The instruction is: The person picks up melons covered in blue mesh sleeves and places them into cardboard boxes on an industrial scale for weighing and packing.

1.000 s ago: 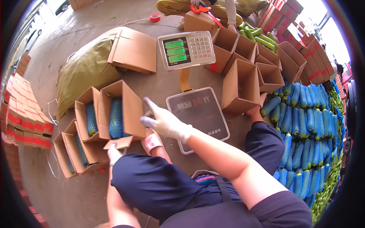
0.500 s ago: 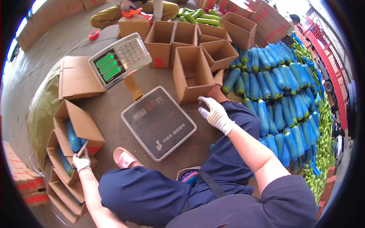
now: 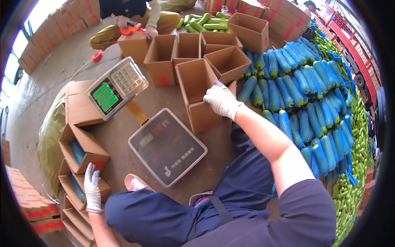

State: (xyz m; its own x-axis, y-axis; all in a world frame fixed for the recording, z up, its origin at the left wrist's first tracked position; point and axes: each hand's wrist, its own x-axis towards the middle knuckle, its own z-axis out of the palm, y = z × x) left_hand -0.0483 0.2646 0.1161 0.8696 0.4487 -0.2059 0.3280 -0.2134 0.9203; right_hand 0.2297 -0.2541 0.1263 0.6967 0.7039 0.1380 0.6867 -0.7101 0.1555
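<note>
My right hand [image 3: 222,100], in a white striped glove, is closed over the near rim of a tall open cardboard box [image 3: 198,80]. The inside that shows has bare cardboard walls. On the left, my gloved left hand [image 3: 93,190] has its fingers stretched out and holds nothing. It is beside an open carton [image 3: 88,154] with a blue-netted vegetable [image 3: 77,152] in it. Just below that is another carton [image 3: 98,187] with similar netted contents. Between my hands lies a flat weighing scale [image 3: 168,147], its display [image 3: 105,96] lit green.
Rows of green vegetables in blue nets [image 3: 288,90] are stacked at right. More open cartons [image 3: 160,59] stand ahead, with loose green vegetables [image 3: 207,22] behind. A co-worker [image 3: 135,29] sits at the back, holding an orange tool [image 3: 131,29]. Red tape [image 3: 97,56] lies on the floor.
My right hand has come onto the rim of the tall box. My left hand has let go of the left carton's edge and opened. The view has shifted slightly.
</note>
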